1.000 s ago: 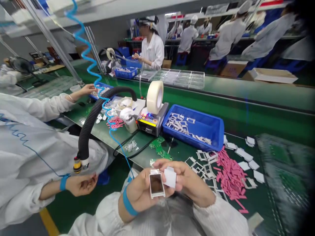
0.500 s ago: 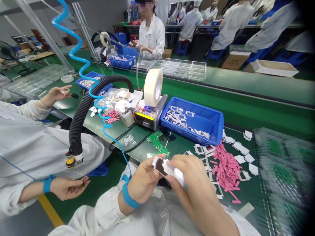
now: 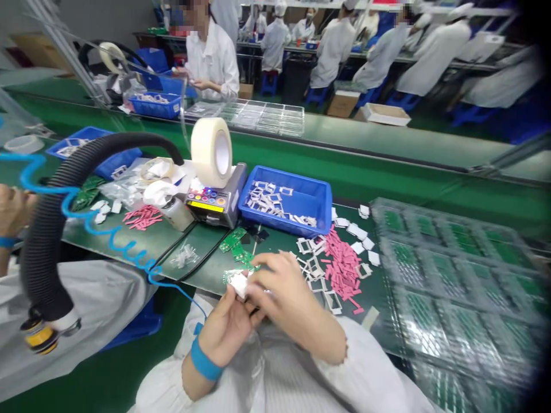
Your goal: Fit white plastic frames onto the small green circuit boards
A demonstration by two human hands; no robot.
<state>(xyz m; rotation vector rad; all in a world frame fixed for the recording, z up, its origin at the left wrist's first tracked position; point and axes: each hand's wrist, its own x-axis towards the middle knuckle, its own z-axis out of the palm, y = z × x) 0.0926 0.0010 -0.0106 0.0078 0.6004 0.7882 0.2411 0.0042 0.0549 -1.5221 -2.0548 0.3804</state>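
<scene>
My left hand (image 3: 230, 324), with a blue wrist strap, grips a small white rectangular part (image 3: 239, 283) above the table's front edge. Bent over that part from the right is my right hand (image 3: 293, 301), its fingertips closed at the part's edge; they hide some of it. Just beyond the hands lie green circuit boards (image 3: 236, 246). Loose white frames (image 3: 316, 267) and a heap of pink strips (image 3: 343, 264) are to the right of my right hand.
A blue bin (image 3: 297, 201) holds white frames. Beside it, a tape roll (image 3: 210, 152) stands on a grey device (image 3: 215, 206). Clear trays (image 3: 456, 275) with green boards fill the right side. A black hose (image 3: 43, 241) arches at left, near a co-worker's hand (image 3: 15, 212).
The view has swung right. Both hands still hold the part together; its dark face showed before, and now a white face shows. My right hand has turned over it.
</scene>
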